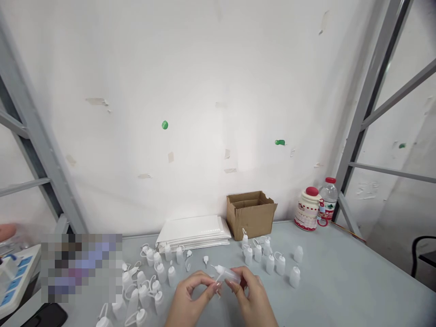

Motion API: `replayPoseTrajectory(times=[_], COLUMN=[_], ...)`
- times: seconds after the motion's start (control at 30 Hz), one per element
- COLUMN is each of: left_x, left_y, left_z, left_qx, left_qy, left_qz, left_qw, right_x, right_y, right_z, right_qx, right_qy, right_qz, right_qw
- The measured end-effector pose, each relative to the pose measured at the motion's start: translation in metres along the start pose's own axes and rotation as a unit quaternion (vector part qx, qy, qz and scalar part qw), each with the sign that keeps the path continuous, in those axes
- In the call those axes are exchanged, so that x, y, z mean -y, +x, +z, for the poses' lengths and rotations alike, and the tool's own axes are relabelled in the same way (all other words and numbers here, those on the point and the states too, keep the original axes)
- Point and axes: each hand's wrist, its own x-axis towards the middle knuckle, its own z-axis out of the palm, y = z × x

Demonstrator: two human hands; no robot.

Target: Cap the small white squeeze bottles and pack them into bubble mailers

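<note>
My right hand point(252, 297) grips a small translucent squeeze bottle point(227, 274) that lies sideways, its needle tip pointing left. The fingers of my left hand point(190, 297) are pinched together just below the bottle's tip end, on a small piece I cannot make out. Both hands hover low over the grey table point(340, 281) near its front edge. Several white capped bottles point(150, 281) stand and lie to the left of my hands. Several more upright bottles point(272, 261) stand to the right behind them.
A stack of white flat bags point(194, 231) lies against the wall. An open cardboard box point(251, 213) stands beside it. A patterned mug with a red lid point(308, 209) and a water bottle point(329, 197) stand at back right. Grey rack posts point(364, 104) flank the table.
</note>
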Motion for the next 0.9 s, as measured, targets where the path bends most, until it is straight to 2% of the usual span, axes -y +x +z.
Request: replayPoseTrajectory(times=[0.2, 0.33, 0.47, 0.63, 0.77, 0.9], left_x=[0.007, 0.013, 0.006, -0.003, -0.002, -0.003], left_y=[0.005, 0.011, 0.012, 0.010, 0.010, 0.009], left_z=[0.000, -0.006, -0.012, -0.012, -0.008, -0.007], left_qx=[-0.042, -0.029, -0.083, -0.074, -0.075, -0.048], left_qy=[-0.071, -0.173, -0.301, -0.426, -0.454, -0.477], left_qz=[-0.039, -0.103, -0.163, -0.252, -0.277, -0.269], left_qw=[0.996, 0.979, 0.936, 0.866, 0.844, 0.835], right_x=[-0.001, -0.001, 0.002, 0.000, -0.003, -0.003], right_y=[0.004, 0.005, 0.000, -0.006, -0.007, -0.008], right_z=[-0.005, -0.006, -0.002, 0.004, 0.005, 0.005], right_qx=[0.014, 0.010, -0.011, -0.015, -0.011, -0.011], right_qy=[0.058, 0.072, 0.061, 0.038, 0.026, 0.023], right_qz=[-0.003, -0.004, -0.031, -0.078, -0.111, -0.132], right_qw=[0.998, 0.997, 0.998, 0.996, 0.993, 0.991])
